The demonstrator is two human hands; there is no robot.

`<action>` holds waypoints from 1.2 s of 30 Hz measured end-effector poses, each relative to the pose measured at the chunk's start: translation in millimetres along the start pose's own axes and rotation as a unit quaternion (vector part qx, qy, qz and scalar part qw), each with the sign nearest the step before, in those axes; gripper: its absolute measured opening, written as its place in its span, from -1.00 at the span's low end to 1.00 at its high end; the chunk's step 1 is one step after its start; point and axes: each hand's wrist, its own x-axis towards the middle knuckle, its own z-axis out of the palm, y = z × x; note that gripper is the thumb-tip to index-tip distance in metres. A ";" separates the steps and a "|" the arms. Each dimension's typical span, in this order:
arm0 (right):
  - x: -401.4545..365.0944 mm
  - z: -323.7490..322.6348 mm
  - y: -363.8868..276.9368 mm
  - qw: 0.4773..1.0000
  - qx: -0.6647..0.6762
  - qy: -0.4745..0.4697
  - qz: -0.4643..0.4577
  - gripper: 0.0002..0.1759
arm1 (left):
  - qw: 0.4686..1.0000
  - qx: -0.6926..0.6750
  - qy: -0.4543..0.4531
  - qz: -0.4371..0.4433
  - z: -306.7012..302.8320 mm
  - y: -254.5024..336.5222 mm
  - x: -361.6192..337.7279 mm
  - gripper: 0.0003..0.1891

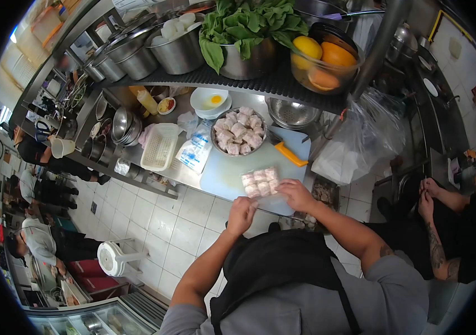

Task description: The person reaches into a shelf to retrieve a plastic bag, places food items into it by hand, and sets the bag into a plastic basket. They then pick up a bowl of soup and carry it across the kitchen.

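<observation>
A clear plastic bag (260, 182) packed with pale pink lumps in rows lies at the front of the light-blue cutting board (218, 174). My left hand (241, 214) pinches the near left corner of the bag. At its near right side, my right hand (297, 195) grips the plastic with fingers closed. Behind the bag, a round metal bowl (214, 139) is heaped with similar pale pink lumps (239, 129); their exact kind I cannot make out. An orange-handled knife (290, 154) rests on the board's right side.
Left of the board are a printed plastic bag (194, 151) and a white basket (160, 146). A colander (292, 113) stands behind. Overhead, a shelf (187, 80) holds pots, leafy greens and fruit. A plastic sack (355, 145) hangs right, near another person's hands (429, 192).
</observation>
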 end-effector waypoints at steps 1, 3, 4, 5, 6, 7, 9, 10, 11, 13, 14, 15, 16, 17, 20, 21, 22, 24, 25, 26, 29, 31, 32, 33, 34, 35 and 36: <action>4.0 2.4 3.2 0.999 0.035 0.014 0.028 -0.74 | 0.996 -0.060 0.016 -0.070 -5.0 9.8 7.7 -0.83; 9.1 -0.5 2.5 0.995 0.054 0.033 0.073 -0.78 | 0.961 -0.177 0.048 -0.208 -13.6 27.4 25.2 -0.78; 15.0 -5.4 -3.3 0.993 0.064 0.042 0.096 -0.80 | 0.967 -0.148 0.054 -0.198 -12.6 20.7 31.8 -0.75; 21.5 -9.7 -9.2 0.986 0.073 0.032 0.149 -0.81 | 0.973 -0.120 0.060 -0.189 -8.9 8.5 37.8 -0.72; 30.2 -15.6 -18.1 0.976 0.082 0.021 0.202 -0.80 | 0.977 -0.092 0.066 -0.179 -7.4 0.9 44.7 -0.69; 37.1 -19.2 -22.0 0.963 0.090 0.011 0.255 -0.79 | 0.971 -0.088 0.061 -0.215 -8.8 -0.4 53.9 -0.68; 47.0 -15.5 -11.1 0.964 0.056 0.010 0.261 -0.75 | 0.979 -0.018 0.058 -0.196 -6.4 -14.2 68.4 -0.68; 52.0 -12.5 -5.7 0.964 0.039 0.009 0.264 -0.73 | 0.981 0.017 0.057 -0.186 -4.2 -21.6 74.0 -0.68; 57.2 -9.9 -0.4 0.962 0.029 0.000 0.273 -0.73 | 0.977 0.013 0.060 -0.204 -1.5 -28.0 79.0 -0.67; 64.5 -4.0 9.3 0.956 0.008 -0.020 0.292 -0.71 | 0.975 0.044 0.052 -0.210 4.4 -40.3 85.4 -0.66; 67.7 -1.0 13.9 0.953 0.001 -0.023 0.301 -0.71 | 0.974 0.060 0.048 -0.213 6.8 -46.6 87.8 -0.66; 71.1 1.1 17.5 0.950 -0.006 -0.026 0.310 -0.71 | 0.971 0.055 0.035 -0.232 6.8 -48.6 91.7 -0.65; 72.5 3.1 20.9 0.947 -0.012 -0.030 0.320 -0.71 | 0.966 0.051 0.021 -0.251 7.1 -50.7 95.0 -0.63; 72.3 5.0 24.1 0.950 -0.001 -0.011 0.313 -0.71 | 0.962 0.046 0.007 -0.270 7.9 -52.5 96.2 -0.61; 76.0 3.7 19.8 0.956 0.025 0.012 0.293 -0.69 | 0.944 -0.015 0.014 -0.330 10.5 -52.7 97.3 -0.56; 78.2 -2.3 9.9 0.958 0.028 -0.002 0.287 -0.70 | 0.941 -0.012 0.007 -0.337 11.5 -55.4 97.9 -0.52; 79.9 -6.1 4.6 0.959 0.031 -0.016 0.281 -0.70 | 0.939 -0.009 -0.001 -0.344 12.2 -58.4 99.3 -0.48; 78.2 0.8 13.0 0.976 0.000 0.016 0.217 -0.73 | 0.936 -0.030 -0.014 -0.350 13.5 -63.2 100.3 -0.39; 78.1 3.3 16.5 0.982 -0.015 0.031 0.184 -0.74 | 0.935 -0.053 -0.020 -0.349 13.6 -64.9 100.5 -0.34; 77.6 4.6 20.5 0.979 -0.009 0.029 0.200 -0.76 | 0.934 -0.076 -0.025 -0.348 13.9 -66.5 101.1 -0.30; 81.2 2.7 18.2 0.971 0.000 0.032 0.238 -0.79 | 0.968 0.015 -0.094 -0.233 12.6 -66.2 95.7 -0.17; 84.6 9.1 25.8 0.968 -0.007 0.041 0.249 -0.80 | 0.963 -0.016 -0.113 -0.242 8.5 -64.6 98.4 -0.14; 85.5 11.2 29.6 0.966 -0.015 0.039 0.256 -0.81 | 0.961 -0.032 -0.122 -0.245 7.8 -63.1 102.3 -0.13; 87.2 12.0 29.4 0.963 -0.022 0.038 0.265 -0.81 | 0.955 -0.048 -0.136 -0.261 7.4 -61.2 104.7 -0.14; 89.4 12.2 29.3 0.961 -0.030 0.037 0.273 -0.81 | 0.947 -0.063 -0.150 -0.276 6.6 -59.1 107.7 -0.14; 91.3 11.8 29.1 0.961 -0.025 0.041 0.274 -0.81 | 0.940 -0.079 -0.164 -0.290 5.3 -57.1 110.8 -0.14; 91.4 11.7 27.4 0.960 -0.020 0.044 0.276 -0.80 | 0.937 -0.081 -0.158 -0.301 4.3 -53.7 111.5 -0.19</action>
